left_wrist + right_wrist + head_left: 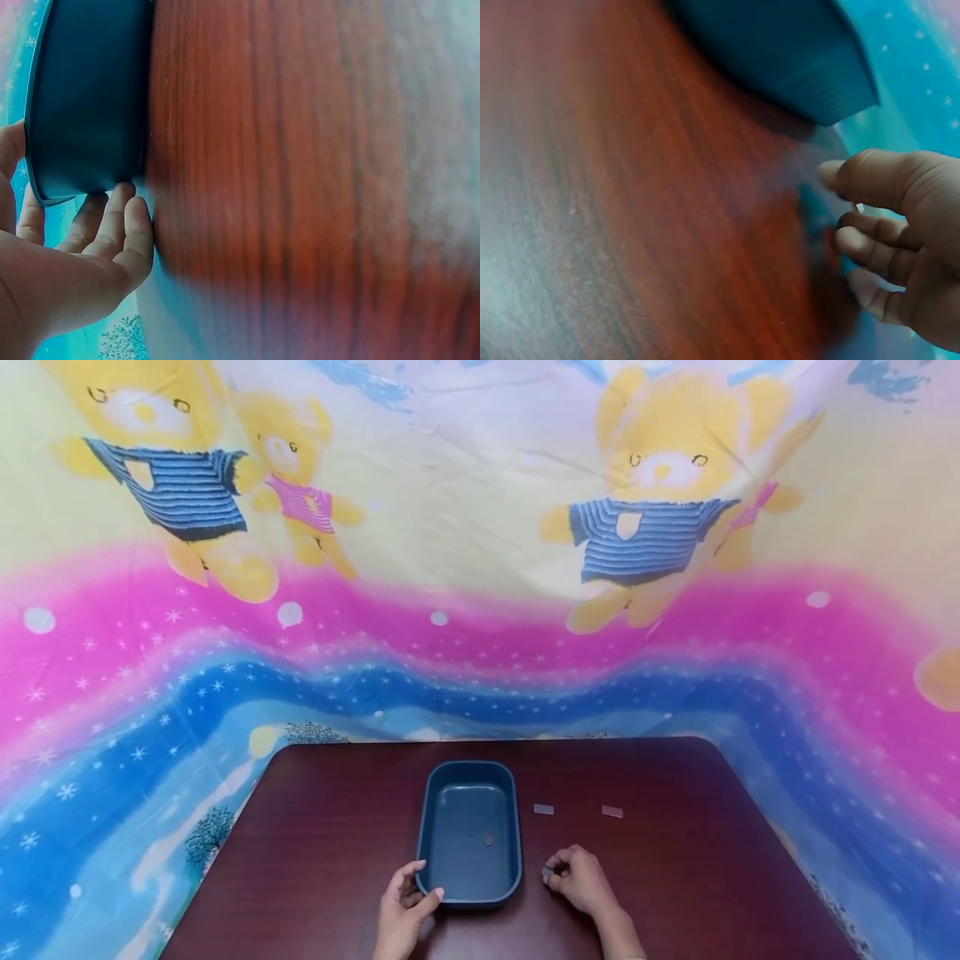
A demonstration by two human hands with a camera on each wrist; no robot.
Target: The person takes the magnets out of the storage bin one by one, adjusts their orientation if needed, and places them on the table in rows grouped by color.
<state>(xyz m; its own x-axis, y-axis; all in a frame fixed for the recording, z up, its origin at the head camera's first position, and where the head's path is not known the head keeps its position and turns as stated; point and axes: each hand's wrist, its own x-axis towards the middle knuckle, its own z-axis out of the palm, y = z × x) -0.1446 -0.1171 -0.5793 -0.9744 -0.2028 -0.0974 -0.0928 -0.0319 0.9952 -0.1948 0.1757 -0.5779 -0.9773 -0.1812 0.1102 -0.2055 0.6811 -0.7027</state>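
A deep blue-grey rectangular tub (469, 897) with rounded corners stands on the table. My left hand (405, 910) grips its near left corner, thumb on the near rim and fingers against the left side. Inside the tub, toward its right, lies a small round coin (489, 840). Just right of the tub, my right hand (583, 881) pinches a small greyish coin (547, 872) between thumb and fingertips, low over the table. The right wrist view shows only a thin edge of it beside the thumb (870, 176).
Two small flat rectangular pieces lie right of the tub: a pale bluish one (543, 809) and a pinkish one (612, 812). The dark reddish-brown table (322, 843) has rounded far corners. A cloth printed with bears (450, 685) hangs behind and around it.
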